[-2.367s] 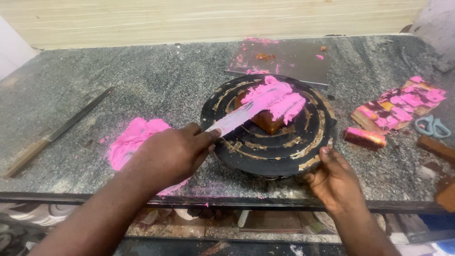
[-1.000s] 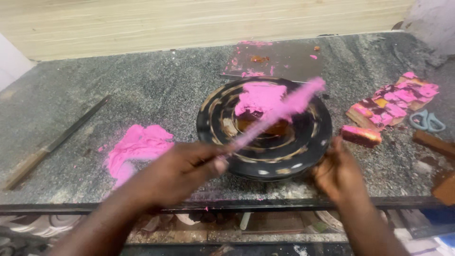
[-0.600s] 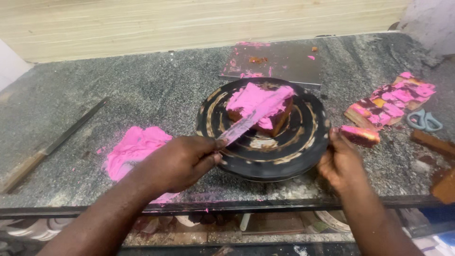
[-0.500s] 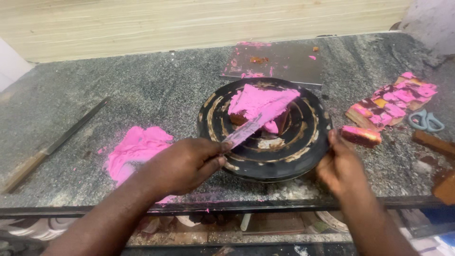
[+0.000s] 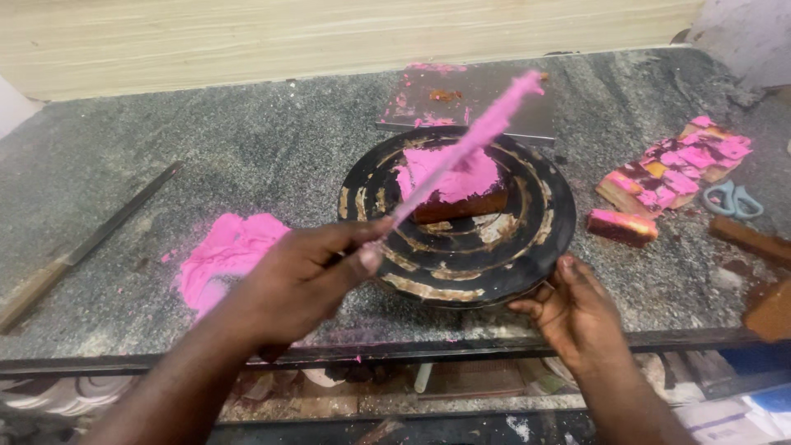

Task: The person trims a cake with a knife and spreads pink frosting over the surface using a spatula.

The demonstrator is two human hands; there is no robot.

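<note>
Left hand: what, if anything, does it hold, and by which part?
The left hand holds a pink-coated spatula by its handle end, blade raised above the cake.

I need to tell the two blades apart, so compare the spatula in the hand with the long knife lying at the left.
The spatula is lifted and tilted above the black turntable, gripped by the left hand; the long knife lies flat on the stone counter, untouched. The spatula's blade is coated in pink icing; the knife's blade looks bare and dark. Both are long and narrow.
</note>
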